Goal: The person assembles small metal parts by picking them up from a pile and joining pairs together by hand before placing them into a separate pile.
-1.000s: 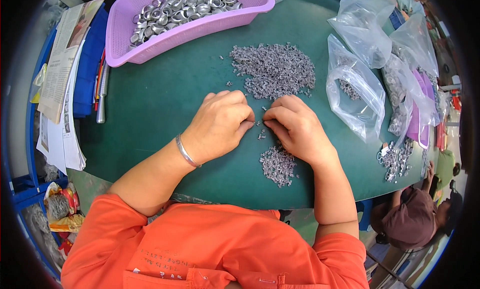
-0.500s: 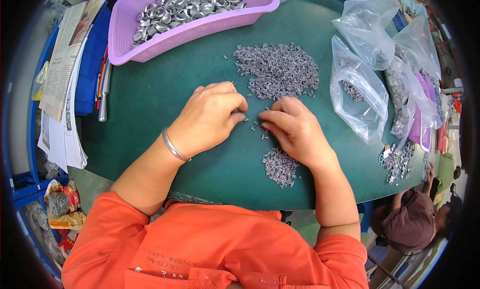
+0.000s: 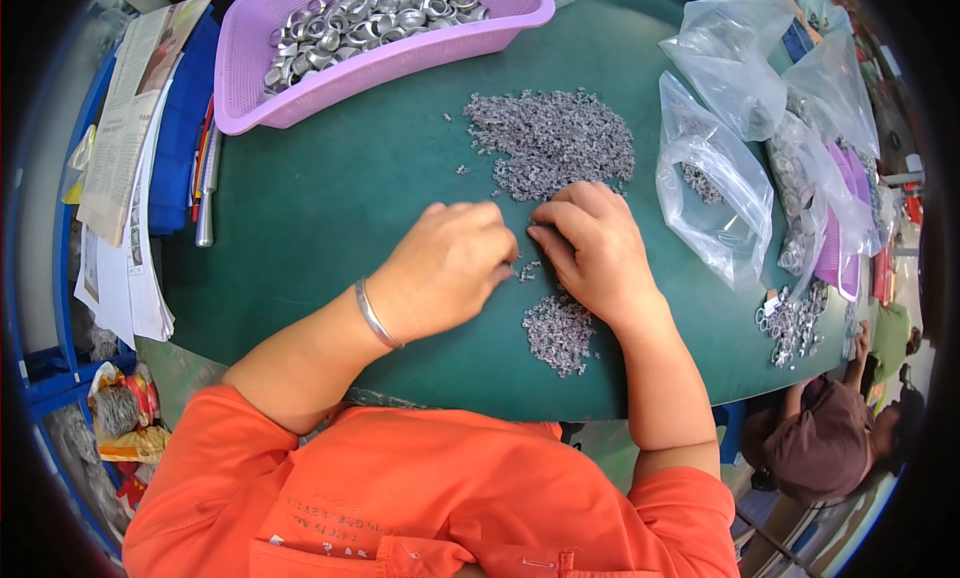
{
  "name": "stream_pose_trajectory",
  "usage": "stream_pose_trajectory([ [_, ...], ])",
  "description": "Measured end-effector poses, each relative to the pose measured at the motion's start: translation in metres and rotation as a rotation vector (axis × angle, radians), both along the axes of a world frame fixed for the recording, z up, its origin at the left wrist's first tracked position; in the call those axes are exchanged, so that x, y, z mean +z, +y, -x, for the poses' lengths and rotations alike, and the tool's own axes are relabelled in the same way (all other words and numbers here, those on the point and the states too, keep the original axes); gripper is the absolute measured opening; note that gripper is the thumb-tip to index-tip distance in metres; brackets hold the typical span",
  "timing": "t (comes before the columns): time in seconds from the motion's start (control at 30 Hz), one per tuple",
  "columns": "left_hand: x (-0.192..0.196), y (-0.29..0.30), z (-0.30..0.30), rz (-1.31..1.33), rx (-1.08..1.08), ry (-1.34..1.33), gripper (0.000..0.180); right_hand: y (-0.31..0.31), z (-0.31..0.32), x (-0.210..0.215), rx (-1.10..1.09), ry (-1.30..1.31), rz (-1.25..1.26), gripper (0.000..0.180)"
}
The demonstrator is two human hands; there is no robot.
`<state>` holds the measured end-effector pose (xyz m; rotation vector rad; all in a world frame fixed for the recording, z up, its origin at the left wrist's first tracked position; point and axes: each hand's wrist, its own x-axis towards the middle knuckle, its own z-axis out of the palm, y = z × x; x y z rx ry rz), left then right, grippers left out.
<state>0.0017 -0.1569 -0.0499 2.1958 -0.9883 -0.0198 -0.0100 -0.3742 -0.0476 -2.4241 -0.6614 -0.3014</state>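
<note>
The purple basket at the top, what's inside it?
The purple basket holds a heap of shiny silver metal rings, piled on each other. The rings underneath and the basket's bottom are covered, so they cannot be seen.

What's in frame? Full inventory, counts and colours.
table: 1, green top, centre
basket: 1, lilac, far left, holds silver metal rings
large pile of small parts: 1, grey, far of hands
small pile of small parts: 1, grey, near edge
plastic bags: several, clear, right
loose rings: 1 heap, silver, right edge
papers: stack, left
bracelet: 1, silver, left wrist
left hand: pinching, centre
right hand: pinching, centre
</note>
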Motion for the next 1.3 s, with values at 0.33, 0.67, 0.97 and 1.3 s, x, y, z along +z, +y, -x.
stream_pose_trajectory([
  [0.33, -0.015, 0.014, -0.028, 0.015, 0.48, -0.229, 0.033, -0.008, 0.018, 0.026, 0.245, 0.325, -0.053, 0.046],
  [0.67, -0.005, -0.005, -0.014, 0.167, 0.305, -0.072, 0.04, -0.012, 0.01, 0.012, -0.075, 0.092, -0.084, 0.037],
  [0.97, -0.002, -0.005, -0.005, 0.206, 0.128, 0.163, 0.053, 0.001, 0.013, 0.002, 0.053, 0.15, -0.154, 0.038],
  [1.3, 0.001, 0.002, -0.013, 0.189, 0.12, 0.112, 0.031, -0.033, 0.01, 0.015, -0.132, 0.193, -0.184, 0.021],
])
